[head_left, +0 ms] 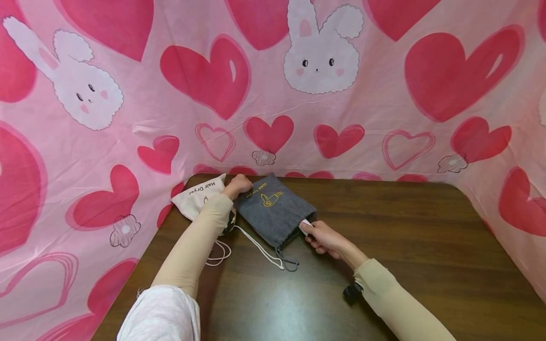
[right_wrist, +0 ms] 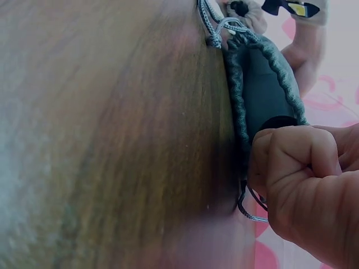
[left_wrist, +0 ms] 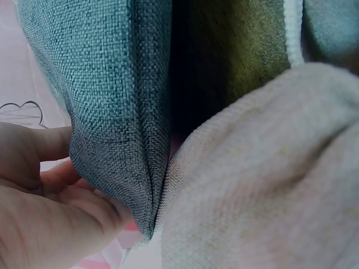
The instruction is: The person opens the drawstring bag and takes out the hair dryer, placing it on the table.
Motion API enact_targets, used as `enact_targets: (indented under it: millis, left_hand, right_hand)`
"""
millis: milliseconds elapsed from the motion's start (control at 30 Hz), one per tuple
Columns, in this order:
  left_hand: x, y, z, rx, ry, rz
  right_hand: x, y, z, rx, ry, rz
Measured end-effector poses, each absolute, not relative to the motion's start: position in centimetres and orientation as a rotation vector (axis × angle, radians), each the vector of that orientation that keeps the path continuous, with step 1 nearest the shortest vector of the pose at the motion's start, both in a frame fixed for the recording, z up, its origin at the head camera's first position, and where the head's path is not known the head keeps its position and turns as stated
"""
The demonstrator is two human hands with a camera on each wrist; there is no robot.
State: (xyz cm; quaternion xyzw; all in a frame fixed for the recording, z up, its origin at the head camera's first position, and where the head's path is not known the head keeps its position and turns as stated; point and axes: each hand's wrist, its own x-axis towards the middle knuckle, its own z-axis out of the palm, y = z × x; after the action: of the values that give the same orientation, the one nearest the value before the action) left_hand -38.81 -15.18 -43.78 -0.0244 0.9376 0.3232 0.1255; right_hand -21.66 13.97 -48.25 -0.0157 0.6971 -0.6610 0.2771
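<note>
A dark grey drawstring bag (head_left: pixel 273 208) printed "Hair Dryer" in yellow lies on the table, its mouth towards the lower right. My left hand (head_left: pixel 240 185) pinches the far left corner of this bag; in the left wrist view, thumb and fingers (left_wrist: pixel 56 143) are at its seam. At the open mouth, my right hand (head_left: pixel 322 237) grips a white handle (head_left: pixel 304 226). The rest of the handled thing is hidden inside the bag, apart from a black round part (right_wrist: pixel 277 121) showing beside the right hand in the right wrist view.
A cream drawstring bag (head_left: pixel 192 199), also printed "Hair Dryer", lies left of the grey one, partly behind the left forearm. Its white cord (head_left: pixel 260 248) trails over the brown wooden table (head_left: pixel 405 222). A pink heart-and-rabbit cloth (head_left: pixel 264 94) hangs around the table.
</note>
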Motion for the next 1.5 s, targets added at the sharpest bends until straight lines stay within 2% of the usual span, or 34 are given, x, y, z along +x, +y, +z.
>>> enact_targets:
  millis: [1500]
  left_hand:
    - [-38.0,-15.6,-43.6,-0.061,2.719,1.003]
  right_hand:
    - [-19.4,14.2,-47.6,-0.012,1.912,-1.807]
